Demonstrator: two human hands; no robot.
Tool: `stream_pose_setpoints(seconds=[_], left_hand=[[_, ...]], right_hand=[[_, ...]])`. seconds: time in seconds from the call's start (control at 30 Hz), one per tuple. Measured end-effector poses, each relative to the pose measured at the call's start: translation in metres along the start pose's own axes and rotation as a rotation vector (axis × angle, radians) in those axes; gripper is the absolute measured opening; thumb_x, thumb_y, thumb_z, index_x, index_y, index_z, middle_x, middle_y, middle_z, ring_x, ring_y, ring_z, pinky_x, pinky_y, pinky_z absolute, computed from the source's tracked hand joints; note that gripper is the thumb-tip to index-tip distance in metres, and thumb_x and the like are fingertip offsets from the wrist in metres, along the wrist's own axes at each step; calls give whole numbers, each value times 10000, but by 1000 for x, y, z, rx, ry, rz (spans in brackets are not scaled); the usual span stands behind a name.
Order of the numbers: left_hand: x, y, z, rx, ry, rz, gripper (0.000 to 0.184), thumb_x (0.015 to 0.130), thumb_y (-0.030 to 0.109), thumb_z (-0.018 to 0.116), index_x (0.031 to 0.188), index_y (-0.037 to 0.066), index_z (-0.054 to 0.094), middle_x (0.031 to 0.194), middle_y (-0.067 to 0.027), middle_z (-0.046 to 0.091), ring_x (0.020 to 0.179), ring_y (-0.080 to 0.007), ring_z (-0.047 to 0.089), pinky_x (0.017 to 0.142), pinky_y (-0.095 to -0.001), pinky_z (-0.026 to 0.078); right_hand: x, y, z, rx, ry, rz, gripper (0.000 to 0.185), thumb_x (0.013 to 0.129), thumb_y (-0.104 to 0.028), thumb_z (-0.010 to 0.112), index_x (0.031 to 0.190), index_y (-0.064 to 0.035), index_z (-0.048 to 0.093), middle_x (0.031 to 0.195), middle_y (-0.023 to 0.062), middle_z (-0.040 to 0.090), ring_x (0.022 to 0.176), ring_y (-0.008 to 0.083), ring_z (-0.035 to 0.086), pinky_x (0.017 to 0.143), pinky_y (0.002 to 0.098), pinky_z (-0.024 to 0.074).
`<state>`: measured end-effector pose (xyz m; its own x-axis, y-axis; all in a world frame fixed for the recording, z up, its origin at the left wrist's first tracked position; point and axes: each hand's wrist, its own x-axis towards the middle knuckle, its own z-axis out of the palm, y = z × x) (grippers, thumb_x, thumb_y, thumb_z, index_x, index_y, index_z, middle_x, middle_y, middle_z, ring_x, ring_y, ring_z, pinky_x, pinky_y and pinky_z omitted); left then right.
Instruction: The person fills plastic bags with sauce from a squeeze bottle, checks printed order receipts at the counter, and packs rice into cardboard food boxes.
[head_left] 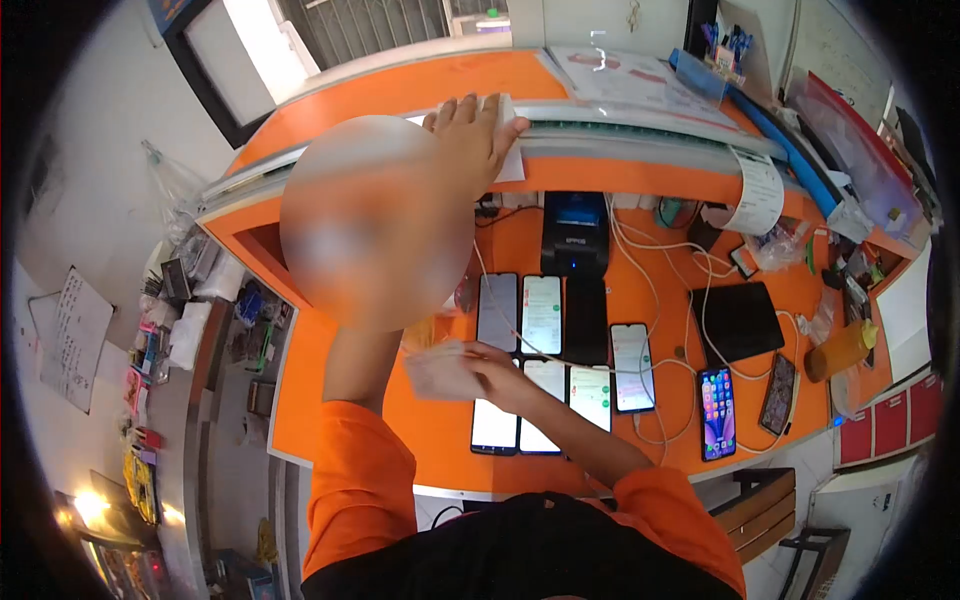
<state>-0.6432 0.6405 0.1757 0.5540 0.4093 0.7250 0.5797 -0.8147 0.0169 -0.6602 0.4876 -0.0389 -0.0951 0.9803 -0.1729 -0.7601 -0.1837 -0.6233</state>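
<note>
Reaching up with the left hand (472,145), holding a pale slip (440,376) low in the right hand (500,378).
Up at the raised ledge (620,168), left fingers slightly spread over a white item (507,112), cannot tell whether gripping; slip pinched near its right end, above the counter beside lit phones (541,312). Seemingly mid-handling at two levels, calling for a steady pinch and clearance over the screens.

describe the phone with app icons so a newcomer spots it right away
On the orange desk, find the flat black pad on the right. The phone lies just below it in view, its blue-purple screen full of app icons, unlike the white-screened phone to its left.
</note>
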Motion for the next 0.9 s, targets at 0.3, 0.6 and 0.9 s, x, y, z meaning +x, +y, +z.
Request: stream_pose_setpoints(seconds=[0.3, 0.6, 0.9], left_hand=[[-22, -23, -16, -228, 141, 303, 318, 673, 200, 671, 900, 52, 505, 964, -88, 542, 907, -309, 502, 756, -376, 395], [-33, -14, -16, -81, 160, 159, 355, 784, 318, 549, 1051, 85, 530, 988, -135, 495, 932, -301, 446, 807, -389, 344], [-40, 9, -12, 132, 379, 145, 240, 765, 205, 574, 929, 32, 541, 947, -132, 548, 845, -278, 520, 744, -383, 402]], right_hand=[[-198, -59, -109, -15, 578, -578, 369, 828, -215, 509, 1119, -6, 422, 979, 100, 533, 836, 170, 561, 709, 307, 495], [-277, -66, -139, 102, 951, -803, 336, 867, -195, 468, 1142, -7, 425, 1045, 73, 528, 916, 135, 540, 704, 244, 474], [-251, -73, -121, 43, 978, -779, 358, 857, -195, 478, 1160, -23, 396, 1084, 81, 510, 937, 144, 532, 710, 236, 470]])
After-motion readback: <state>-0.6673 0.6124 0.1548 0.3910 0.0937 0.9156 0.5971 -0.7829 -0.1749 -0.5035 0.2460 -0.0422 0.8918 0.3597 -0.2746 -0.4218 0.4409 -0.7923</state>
